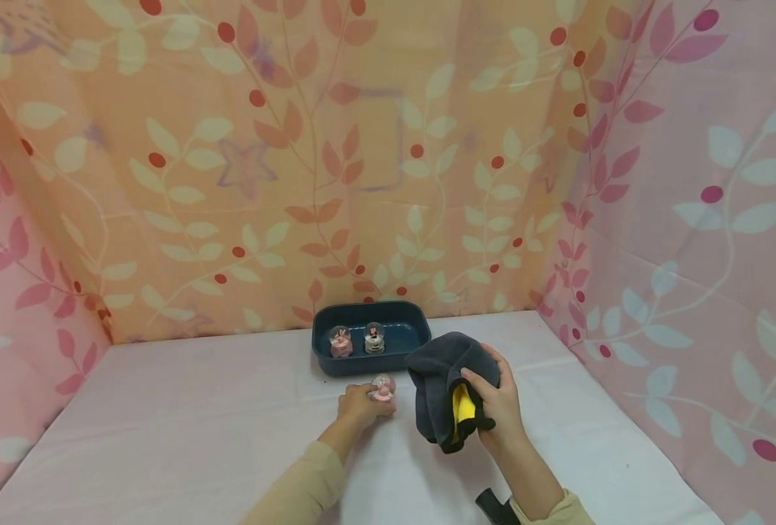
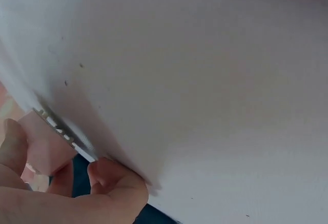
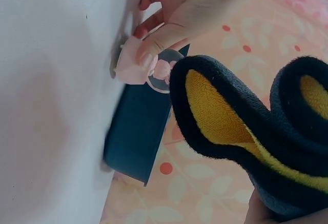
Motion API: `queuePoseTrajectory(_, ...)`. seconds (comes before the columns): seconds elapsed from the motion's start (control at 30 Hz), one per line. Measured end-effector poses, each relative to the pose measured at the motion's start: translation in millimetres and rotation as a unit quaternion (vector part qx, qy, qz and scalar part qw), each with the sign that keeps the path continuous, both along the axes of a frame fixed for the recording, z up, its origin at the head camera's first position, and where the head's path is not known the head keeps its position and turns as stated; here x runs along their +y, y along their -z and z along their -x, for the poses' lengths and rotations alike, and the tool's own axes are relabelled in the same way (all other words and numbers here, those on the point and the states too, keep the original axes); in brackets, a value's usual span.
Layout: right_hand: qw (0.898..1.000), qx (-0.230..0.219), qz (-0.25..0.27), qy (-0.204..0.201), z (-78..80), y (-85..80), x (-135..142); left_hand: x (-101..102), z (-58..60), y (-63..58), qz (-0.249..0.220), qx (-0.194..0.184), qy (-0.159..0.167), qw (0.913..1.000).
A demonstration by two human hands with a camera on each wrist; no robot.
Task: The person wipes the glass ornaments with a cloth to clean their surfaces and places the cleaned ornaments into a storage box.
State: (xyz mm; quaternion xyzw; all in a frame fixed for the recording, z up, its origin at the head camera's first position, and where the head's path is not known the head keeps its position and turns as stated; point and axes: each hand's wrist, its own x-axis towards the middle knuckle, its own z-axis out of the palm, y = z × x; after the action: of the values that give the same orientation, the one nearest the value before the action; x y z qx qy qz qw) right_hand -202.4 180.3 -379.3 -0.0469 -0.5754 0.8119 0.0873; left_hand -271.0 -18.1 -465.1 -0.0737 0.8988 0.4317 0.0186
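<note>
Far: blue tray (image 1: 371, 366). Nearer, right: gripping grey-yellow cloth (image 1: 437, 383) in right hand (image 1: 505, 405). Left of cloth, near side of tray: holding pink snow globe (image 1: 383, 389) in left hand (image 1: 360, 407). In tray, left: two more globes (image 1: 374, 340). Probably preparing to wipe; next, needing to bring cloth onto pink snow globe.

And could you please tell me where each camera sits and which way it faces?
Head: worn there, facing forward and down at the dark blue rectangular tray; the left hand, right hand and beige sleeves show.
Left wrist: worn there, looking at the white table covering; the left hand shows, lower left.
Right wrist: worn there, looking past the fuzzy grey and yellow cloth at the left hand; part of the right hand shows, lower right.
Head and right wrist views share the left hand holding the small pink snow globe.
</note>
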Motion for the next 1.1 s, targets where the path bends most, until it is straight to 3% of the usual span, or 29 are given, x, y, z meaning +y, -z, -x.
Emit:
queuePoseTrajectory(0.1, 1.0, -0.002, 0.002, 0.002, 0.4, 0.4, -0.4, -2.5, -1.0, -1.1, -0.062, -0.004, -0.016, 0.9979)
queuePoseTrajectory(0.27, 1.0, -0.011, 0.011, 0.001, 0.4, 1.5, -0.6, -6.8, -1.1, -1.8, -0.149, -0.035, -0.037, 0.9875)
queuePoseTrajectory(0.53, 1.0, -0.008, -0.001, 0.003, 0.6, 5.9, -2.0, -21.1, -13.0, -11.9, -0.179, -0.057, -0.015, 0.9821)
queuePoseTrajectory(0.93, 0.999, 0.018, -0.032, -0.03, 6.1, 10.9, -12.6, -32.9, -51.4, -51.4, -0.247, -0.011, 0.051, 0.9677)
queuePoseTrajectory(1.1, 0.995, 0.053, -0.043, -0.066, 4.1, 8.9, -29.8, -35.7, -63.6, -61.5, -0.24, -0.003, 0.066, 0.9684)
